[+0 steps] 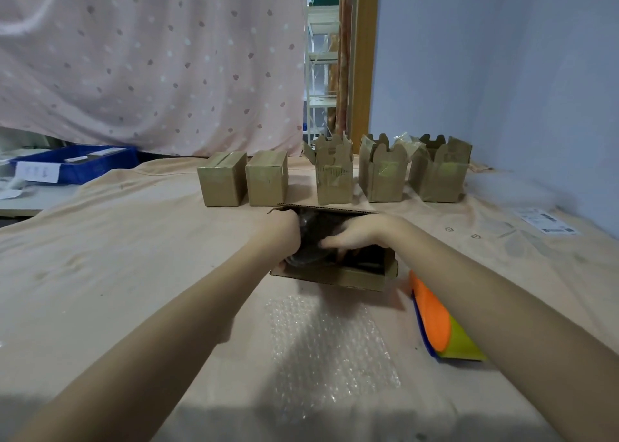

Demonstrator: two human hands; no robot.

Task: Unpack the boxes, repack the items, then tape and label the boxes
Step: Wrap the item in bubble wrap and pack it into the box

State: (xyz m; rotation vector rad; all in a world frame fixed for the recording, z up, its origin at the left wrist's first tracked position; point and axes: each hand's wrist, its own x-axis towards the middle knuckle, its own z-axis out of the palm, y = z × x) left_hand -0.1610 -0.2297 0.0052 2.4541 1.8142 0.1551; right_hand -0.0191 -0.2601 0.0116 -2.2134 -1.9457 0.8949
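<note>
Reached both hands into the open box (348,279), left hand (284,233) gripping the dark item (311,223), right hand (355,237) fingers relaxed on it.

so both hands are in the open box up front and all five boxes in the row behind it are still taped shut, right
Not quite: in the head view only the two left boxes are shut; the three right boxes stand with flaps up. Both hands, left and right, are in the open box.

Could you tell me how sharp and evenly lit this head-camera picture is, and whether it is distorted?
Head view: wide-angle bending curves the table edges; hands, left and right, are slightly motion-blurred inside the open box; its dark contents are hard to read; a soft shadow falls across the bubble wrap; corners look dimmer.
</note>
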